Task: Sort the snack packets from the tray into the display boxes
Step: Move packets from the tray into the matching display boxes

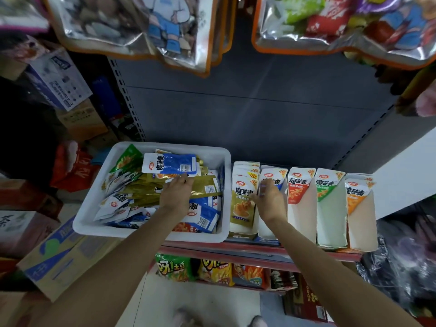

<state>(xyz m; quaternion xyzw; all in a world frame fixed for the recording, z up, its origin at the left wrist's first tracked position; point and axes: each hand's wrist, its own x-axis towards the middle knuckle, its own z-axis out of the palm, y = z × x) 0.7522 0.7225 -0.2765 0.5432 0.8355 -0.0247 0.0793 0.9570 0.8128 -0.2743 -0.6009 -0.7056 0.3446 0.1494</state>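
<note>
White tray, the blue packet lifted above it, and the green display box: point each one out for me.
white tray (pixel 151 234): head view, on its bare near rim.
blue packet (pixel 175 164): head view, middle of its blue face.
green display box (pixel 330 215): head view, on its white inner wall.

The display boxes and the blue packet in the tray read "魔芋爽". The boxes' yellow corner tags show "20"

Above: large foil snack bags hanging
Lower shelf: chip bags
Left: stacked cardboard boxes
</note>
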